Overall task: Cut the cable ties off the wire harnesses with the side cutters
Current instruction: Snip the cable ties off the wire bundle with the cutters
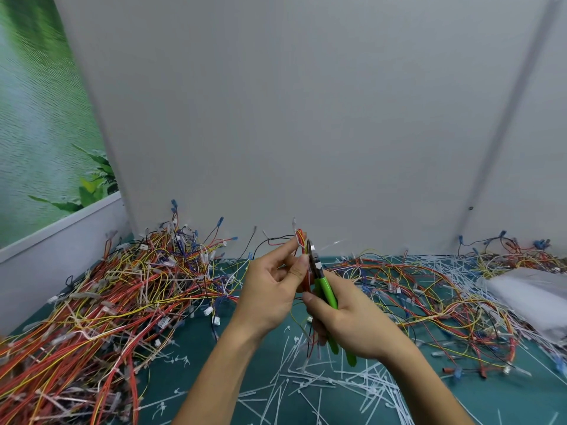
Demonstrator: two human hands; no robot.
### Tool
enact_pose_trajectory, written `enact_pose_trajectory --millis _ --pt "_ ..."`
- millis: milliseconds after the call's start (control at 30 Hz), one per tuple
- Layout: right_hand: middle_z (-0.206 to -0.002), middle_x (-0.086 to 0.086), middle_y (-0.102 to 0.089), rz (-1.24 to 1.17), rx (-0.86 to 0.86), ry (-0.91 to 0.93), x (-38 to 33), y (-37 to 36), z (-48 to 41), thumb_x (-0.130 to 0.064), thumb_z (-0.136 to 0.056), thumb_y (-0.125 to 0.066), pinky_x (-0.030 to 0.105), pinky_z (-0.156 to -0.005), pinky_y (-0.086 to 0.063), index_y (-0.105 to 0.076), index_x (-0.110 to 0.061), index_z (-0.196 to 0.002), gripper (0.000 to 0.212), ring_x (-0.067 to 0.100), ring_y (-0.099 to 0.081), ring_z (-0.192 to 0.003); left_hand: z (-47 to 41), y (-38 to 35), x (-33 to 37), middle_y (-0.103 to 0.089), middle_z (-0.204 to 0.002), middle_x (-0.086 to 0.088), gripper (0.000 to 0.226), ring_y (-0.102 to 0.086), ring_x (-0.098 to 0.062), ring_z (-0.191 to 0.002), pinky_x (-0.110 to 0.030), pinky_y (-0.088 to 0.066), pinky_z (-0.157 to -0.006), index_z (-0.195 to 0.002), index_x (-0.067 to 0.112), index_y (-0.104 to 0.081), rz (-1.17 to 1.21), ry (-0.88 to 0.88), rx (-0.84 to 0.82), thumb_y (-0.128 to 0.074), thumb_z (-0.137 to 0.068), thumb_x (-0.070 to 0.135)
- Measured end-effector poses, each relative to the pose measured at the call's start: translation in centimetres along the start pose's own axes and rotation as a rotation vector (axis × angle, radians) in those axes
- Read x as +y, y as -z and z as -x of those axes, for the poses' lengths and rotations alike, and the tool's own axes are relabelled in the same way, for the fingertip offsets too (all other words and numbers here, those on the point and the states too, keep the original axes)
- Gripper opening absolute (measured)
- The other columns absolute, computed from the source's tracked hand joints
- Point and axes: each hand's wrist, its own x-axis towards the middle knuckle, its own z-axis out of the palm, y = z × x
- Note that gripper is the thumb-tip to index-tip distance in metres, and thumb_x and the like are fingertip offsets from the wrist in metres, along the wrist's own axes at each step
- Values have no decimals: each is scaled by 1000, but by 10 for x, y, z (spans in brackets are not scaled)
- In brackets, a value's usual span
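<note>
A big pile of wire harnesses [122,296] lies on the green table [171,384] at the left, with cut cable ties [322,384] in front. Above the middle, the left hand [270,289] pinches one thin harness [302,237] upright between thumb and fingertips. The right hand [346,323], fingers curled, grips the green-handled side cutters [325,289], jaws pointing up just beside it.
</note>
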Motion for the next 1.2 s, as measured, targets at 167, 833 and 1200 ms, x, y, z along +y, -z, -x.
enact_pose_trajectory --millis 167,833,1200 --pt "-60 -13 -50 -22 -17 -18 0 -1 -1 -17 -108 -47 47 -55 -52 -48 -46 -76 43 17 -48 -53 2 -1 6 -59 -76 0 18 -54 4 -59 -7 -43 -56 -99 -2 -73 -41 -35 -37 -56 -101 4" --pt "-69 -9 -58 37 17 -14 3 -2 -3 -25 -104 -58 48 -69 -56 -56 -28 -93 11 19 -54 -64 5 -3 11 -54 -79 7 21 -55 1 -75 -14 -46 -69 -91 11 -74 -333 -158 6 -57 -103 11" --pt "-66 -9 -55 101 50 4 5 2 -3 -17 -103 -56 42 -61 -51 -55 -24 -90 15 12 -49 -58 7 -4 15 -53 -80 -4 24 -52 -10 -72 -30 -48 -65 -85 15 -70 -443 -194 8 -56 -103 19"
